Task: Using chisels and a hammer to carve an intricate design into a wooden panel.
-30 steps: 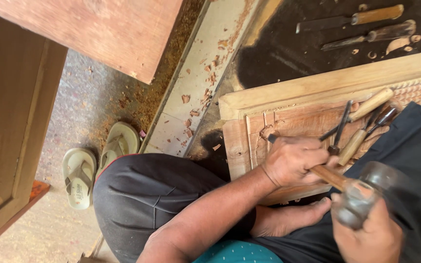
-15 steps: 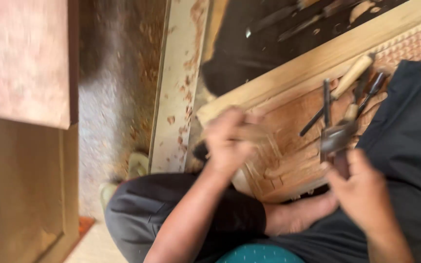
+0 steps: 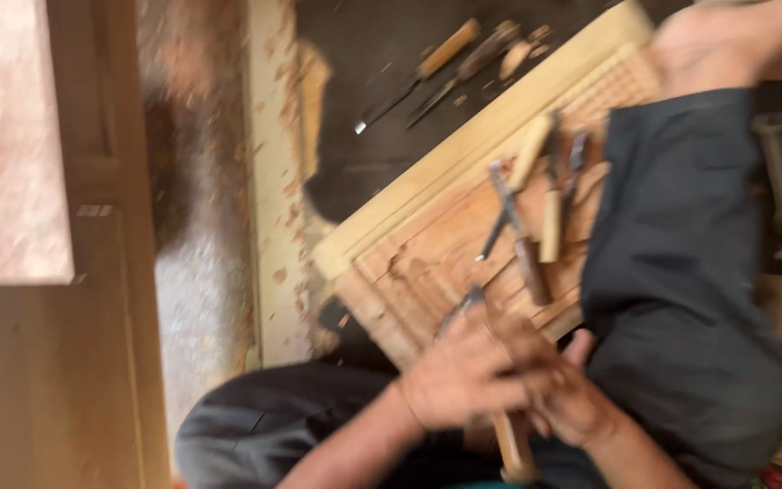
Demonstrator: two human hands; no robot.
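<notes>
The view is blurred. A pale carved wooden panel [image 3: 409,263] lies tilted across my lap and the floor. My left hand [image 3: 463,380] rests on the panel's near edge and is closed around a chisel [image 3: 457,312], whose metal blade points up onto the carving. My right hand [image 3: 581,403] is pressed against the left one, fingers curled around a wooden hammer handle [image 3: 513,448] that sticks down between the two hands. The hammer's head is hidden. Several more wooden-handled chisels [image 3: 536,217] lie loose on the panel just beyond my hands.
My dark-trousered leg [image 3: 690,272] lies over the panel's right side, with a foot [image 3: 726,45] at the top right. More tools [image 3: 427,68] lie on the dark floor behind. A wooden door panel [image 3: 56,362] stands at the left, beside a strip of shavings [image 3: 273,181].
The camera swung and the panel now appears more tilted. My right hand with the hammer came down and in against my left hand. The sandals have left the view.
</notes>
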